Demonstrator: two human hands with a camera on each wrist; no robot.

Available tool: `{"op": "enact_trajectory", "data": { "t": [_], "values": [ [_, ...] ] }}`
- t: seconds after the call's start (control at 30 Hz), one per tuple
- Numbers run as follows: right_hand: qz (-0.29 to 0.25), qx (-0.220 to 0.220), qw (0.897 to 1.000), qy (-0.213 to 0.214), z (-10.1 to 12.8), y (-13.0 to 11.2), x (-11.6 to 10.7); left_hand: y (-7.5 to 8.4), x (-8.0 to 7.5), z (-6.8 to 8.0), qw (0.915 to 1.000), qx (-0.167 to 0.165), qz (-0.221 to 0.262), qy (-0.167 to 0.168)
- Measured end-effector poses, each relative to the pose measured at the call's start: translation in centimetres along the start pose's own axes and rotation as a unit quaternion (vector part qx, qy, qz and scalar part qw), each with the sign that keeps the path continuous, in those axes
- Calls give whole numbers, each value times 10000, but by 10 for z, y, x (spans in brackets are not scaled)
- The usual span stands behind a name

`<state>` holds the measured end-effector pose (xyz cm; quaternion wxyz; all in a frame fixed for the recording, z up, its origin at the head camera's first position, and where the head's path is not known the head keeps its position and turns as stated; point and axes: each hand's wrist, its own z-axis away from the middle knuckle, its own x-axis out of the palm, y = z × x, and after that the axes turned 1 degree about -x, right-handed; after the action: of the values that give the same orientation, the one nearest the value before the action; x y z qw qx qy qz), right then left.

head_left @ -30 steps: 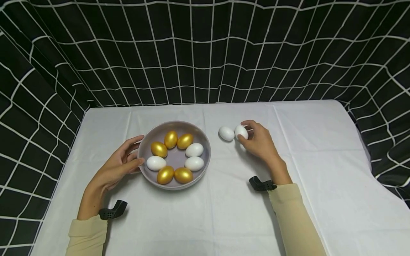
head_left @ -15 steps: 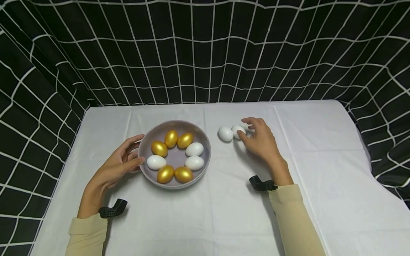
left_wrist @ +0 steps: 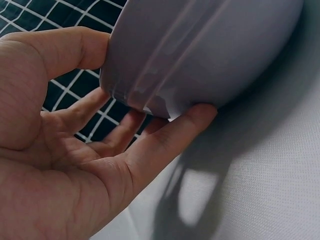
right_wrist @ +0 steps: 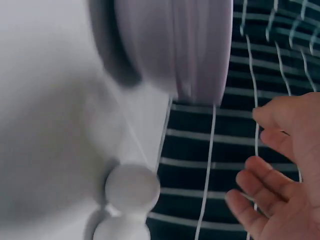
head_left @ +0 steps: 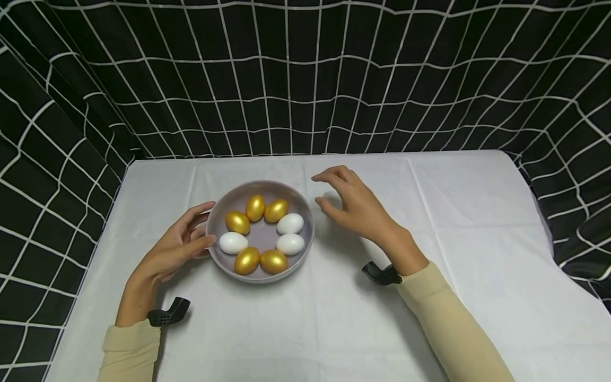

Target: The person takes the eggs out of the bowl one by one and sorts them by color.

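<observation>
My head view sits high above the near edge of the counter (head_left: 334, 329), looking forward and down, so I take in the whole white top, both forearms and the gridded black curtain (head_left: 305, 79) behind. My left wrist view is pressed very close beneath the left hand (left_wrist: 75, 165), facing along the palm at the outer wall of the bowl (left_wrist: 200, 55), which fills most of it. My right wrist view looks past the right hand (right_wrist: 285, 175) from low over the counter, blurred, facing the bowl's side and two white eggs (right_wrist: 131, 189). All three views share the bowl and the curtain.
</observation>
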<state>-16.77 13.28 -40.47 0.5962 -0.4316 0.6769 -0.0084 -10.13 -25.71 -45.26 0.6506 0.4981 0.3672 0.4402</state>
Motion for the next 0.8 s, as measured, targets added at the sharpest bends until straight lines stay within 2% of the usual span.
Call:
{"op": "enact_trajectory", "data": {
  "t": [0.13, 0.3, 0.47, 0.63, 0.8],
  "values": [
    [141, -546, 9978, -352, -7, -14, 2, 1, 1, -1, 10000, 5, 18, -13],
    [221, -917, 9896, -1085, -15, -33, 4, 1, 0, 0, 10000, 20, 67, -52],
    [387, -1019, 9781, -1774, -20, -48, 7, 2, 1, -1, 9999, 68, 117, -59],
    [434, -1064, 9637, -2411, -16, -62, 16, -1, 1, 5, 9999, 57, 100, -42],
    [613, -933, 9569, -2680, -12, -67, 21, -1, 3, 3, 9998, 156, 71, -80]
  ]
}}
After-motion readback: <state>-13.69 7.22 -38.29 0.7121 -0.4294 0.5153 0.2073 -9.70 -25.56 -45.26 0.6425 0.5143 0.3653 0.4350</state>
